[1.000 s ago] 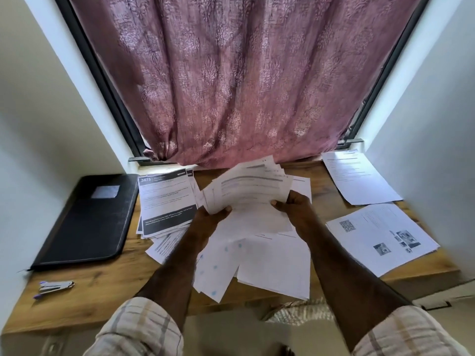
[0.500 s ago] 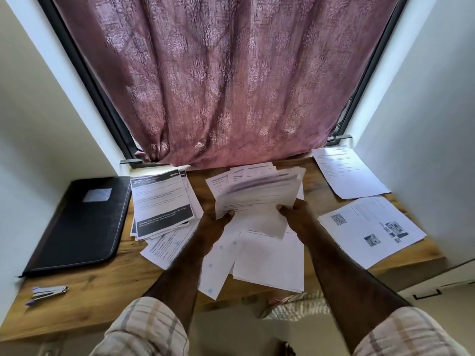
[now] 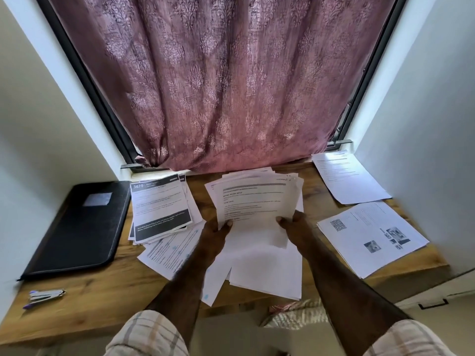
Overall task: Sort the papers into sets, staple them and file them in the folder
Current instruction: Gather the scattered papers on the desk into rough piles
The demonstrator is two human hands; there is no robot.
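Note:
Both hands hold up a fanned bundle of printed papers (image 3: 254, 201) over the middle of the wooden desk (image 3: 102, 286). My left hand (image 3: 214, 233) grips its lower left edge, thumb on the front sheet. My right hand (image 3: 295, 227) pinches the lower right edge. Loose white sheets (image 3: 267, 271) lie under the hands. A set with black bands (image 3: 159, 206) lies to the left, with more sheets (image 3: 169, 253) sticking out below it. A closed black folder (image 3: 77, 227) rests at the far left. The stapler (image 3: 45, 296) sits near the front left corner.
Two separate paper sets lie on the right: a text sheet (image 3: 347, 178) at the back and one with a QR code and photos (image 3: 372, 235) nearer the front edge. A maroon curtain (image 3: 218, 86) hangs behind the desk. White walls close in on both sides.
The bundle has been drawn together and tilted more upright in both hands, its front sheet now facing me. My head has shifted slightly, so the desk sits lower in view.

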